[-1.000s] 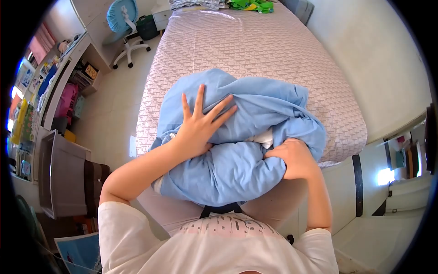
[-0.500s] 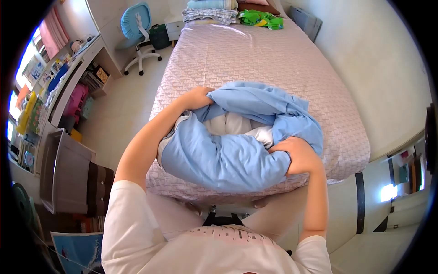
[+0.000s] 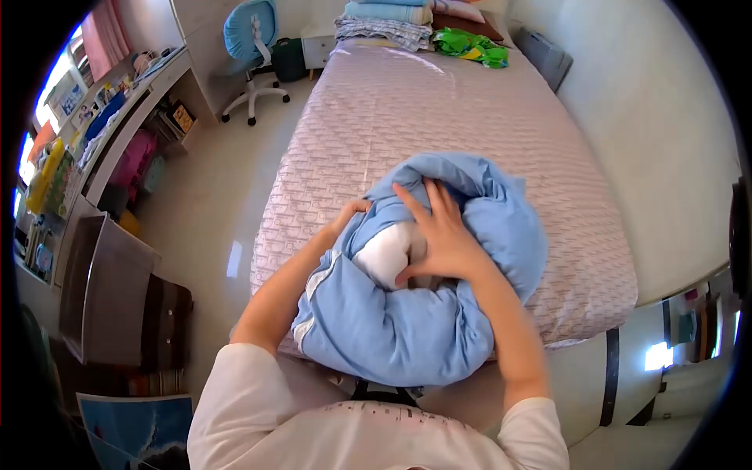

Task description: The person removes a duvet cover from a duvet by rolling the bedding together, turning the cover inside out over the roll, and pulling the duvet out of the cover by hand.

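Note:
A puffy blue duvet (image 3: 392, 329) lies bunched in a ring at the near end of the bed (image 3: 376, 117). White fabric (image 3: 384, 254) shows in the hollow at its middle, and white edging runs along its left side. My left hand (image 3: 350, 213) is closed on the blue cloth at the far left of the ring, its fingertips partly hidden by folds. Reaching across the hollow, my right hand (image 3: 442, 239) has its fingers spread against the inner far side of the blue cloth, with the thumb near the white fabric.
Folded bedding (image 3: 384, 27) and a green bag-like item (image 3: 470, 47) lie at the bed's head. Along the left are a long cluttered desk (image 3: 133, 117), a swivel chair (image 3: 252, 47) and a grey plastic bin (image 3: 110, 290). A wall (image 3: 650, 141) stands on the right.
My right hand has left the near right rim and moved up and left into the hollow, fingers now spread. The duvet has come nearer me and its ring is rounder. My left hand stays on its cloth.

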A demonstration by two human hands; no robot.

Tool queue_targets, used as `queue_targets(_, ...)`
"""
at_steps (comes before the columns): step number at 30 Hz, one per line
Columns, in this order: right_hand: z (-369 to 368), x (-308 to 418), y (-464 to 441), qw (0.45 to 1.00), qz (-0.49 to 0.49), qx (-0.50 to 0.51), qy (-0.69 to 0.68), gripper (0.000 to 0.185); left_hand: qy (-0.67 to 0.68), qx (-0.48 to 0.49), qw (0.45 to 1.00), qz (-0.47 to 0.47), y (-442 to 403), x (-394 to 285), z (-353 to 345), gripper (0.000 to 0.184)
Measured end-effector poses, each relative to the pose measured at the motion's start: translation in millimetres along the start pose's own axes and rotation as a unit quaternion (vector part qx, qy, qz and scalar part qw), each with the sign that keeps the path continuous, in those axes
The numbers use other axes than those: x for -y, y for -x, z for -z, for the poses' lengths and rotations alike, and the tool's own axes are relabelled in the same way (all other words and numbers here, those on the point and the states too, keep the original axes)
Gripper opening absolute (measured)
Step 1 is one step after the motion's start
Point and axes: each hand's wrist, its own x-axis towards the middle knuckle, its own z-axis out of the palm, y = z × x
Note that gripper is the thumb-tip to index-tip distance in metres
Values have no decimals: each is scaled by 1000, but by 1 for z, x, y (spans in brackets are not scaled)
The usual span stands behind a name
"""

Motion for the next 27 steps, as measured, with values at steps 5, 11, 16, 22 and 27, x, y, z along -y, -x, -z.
queue_targets(5,1,-10,1,970,147,-134,138,65,-403,-177,878,-187,64,-32,-44,28)
queue_targets(11,-36,10,-13,897,379,-112,197,39,-648,-213,718,-136,78,-23,-38,46)
queue_targets(16,-4,32,15,892,414,-123,132,11,-472,-321,794,-209,38,-8,35,47)
queue_targets(22,5,57,38,889,373,-261,47,18,-627,-368,677,-113,9,-9,78,50)
queue_targets(27,7,28,12,953,181,-218,-104,19,-251,-217,943,5,121,-45,-10,74)
